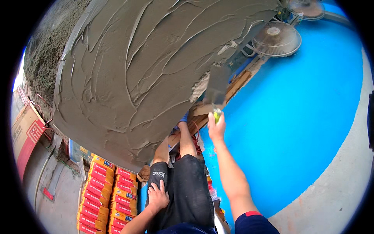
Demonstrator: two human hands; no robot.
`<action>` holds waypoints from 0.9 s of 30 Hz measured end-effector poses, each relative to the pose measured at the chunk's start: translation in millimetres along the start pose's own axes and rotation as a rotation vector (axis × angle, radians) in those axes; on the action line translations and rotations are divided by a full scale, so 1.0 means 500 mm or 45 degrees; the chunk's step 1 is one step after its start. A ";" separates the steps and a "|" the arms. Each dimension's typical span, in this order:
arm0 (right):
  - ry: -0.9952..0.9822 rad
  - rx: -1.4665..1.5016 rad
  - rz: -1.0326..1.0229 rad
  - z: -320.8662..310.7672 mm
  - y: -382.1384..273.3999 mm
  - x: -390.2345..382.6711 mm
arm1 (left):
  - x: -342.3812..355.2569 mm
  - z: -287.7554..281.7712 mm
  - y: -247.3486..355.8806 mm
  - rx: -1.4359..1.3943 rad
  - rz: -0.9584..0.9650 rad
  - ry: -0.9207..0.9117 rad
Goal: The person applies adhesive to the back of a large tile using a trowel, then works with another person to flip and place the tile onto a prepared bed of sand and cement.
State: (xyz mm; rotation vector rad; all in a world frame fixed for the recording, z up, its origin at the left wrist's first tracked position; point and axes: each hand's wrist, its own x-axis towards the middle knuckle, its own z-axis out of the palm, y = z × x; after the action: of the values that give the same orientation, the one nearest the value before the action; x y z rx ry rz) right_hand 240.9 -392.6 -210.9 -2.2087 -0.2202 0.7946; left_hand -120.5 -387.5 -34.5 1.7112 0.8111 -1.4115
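My right hand (217, 126) is closed round the yellow-green handle of a trowel (214, 93), with my arm stretched forward. Its wide grey blade is smeared by motion and lies at the right edge of a large slab (72, 45). Wet grey mortar (140, 74) in ridged, curved strokes covers most of that slab. A pale textured patch (200, 87) shows bare just left of the blade. On the left leg of my black shorts (191, 195) rests my left hand (157, 196), fingers spread and holding nothing.
Wooden planks (237, 84) run along the slab's right side, by my feet. Two round fans (277, 39) stand far right beside a bright blue floor area (288, 113). Stacked red-and-yellow packages (95, 195) stand at lower left, near a cardboard box (29, 132).
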 end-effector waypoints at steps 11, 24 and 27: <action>0.249 -0.210 -0.028 0.054 0.126 0.004 | 0.001 -0.007 0.030 -0.018 -0.050 -0.009; -0.776 -0.660 -0.437 0.064 -0.018 -0.052 | 0.012 0.032 0.058 -0.002 -0.129 -0.003; -1.148 -1.042 -0.641 0.073 0.021 -0.088 | 0.014 0.038 0.059 -0.073 -0.128 -0.011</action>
State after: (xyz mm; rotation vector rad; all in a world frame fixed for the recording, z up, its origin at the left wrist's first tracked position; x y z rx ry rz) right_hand 183.0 -394.7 -216.7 -2.1207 -1.7150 1.5199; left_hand -103.6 -419.2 -38.6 1.6398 0.9353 -1.4477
